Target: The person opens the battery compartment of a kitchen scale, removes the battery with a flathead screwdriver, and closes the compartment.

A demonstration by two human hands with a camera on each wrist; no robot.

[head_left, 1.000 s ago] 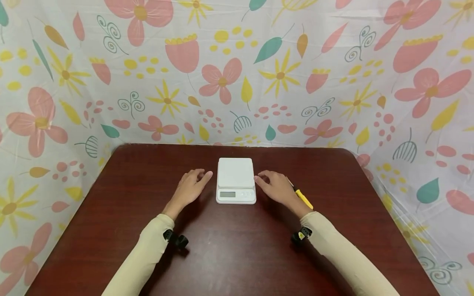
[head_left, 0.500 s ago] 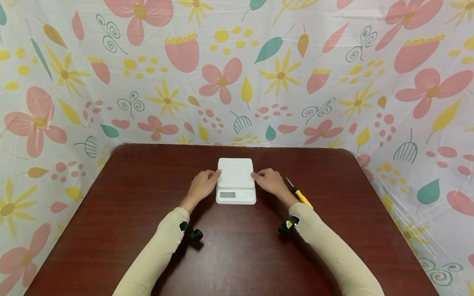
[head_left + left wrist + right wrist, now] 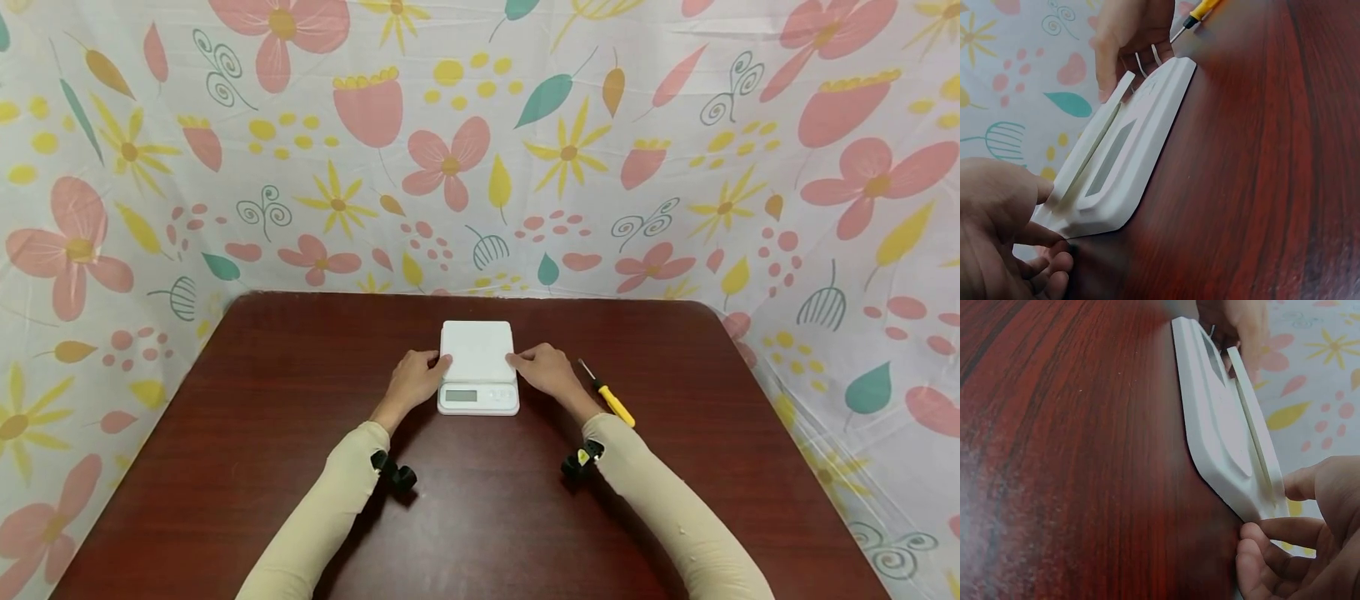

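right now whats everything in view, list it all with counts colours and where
kitchen scale: 1, white, flat on the middle of the table, its display on the edge nearest the person
screwdriver: 1, yellow handle with a dark shaft, lying on the table to the right of the scale, apart from it
table: 1, dark red-brown wood grain, fills the lower part of the head view
backdrop cloth: 1, white with pink, yellow and teal flowers and leaves, hung behind and along both sides of the table
wrist cameras: 2, black, one strapped on each wrist
sleeves: 2, beige, over both forearms
left hand: 1, fingers gripping the scale's left edge
right hand: 1, fingers gripping the scale's right edge
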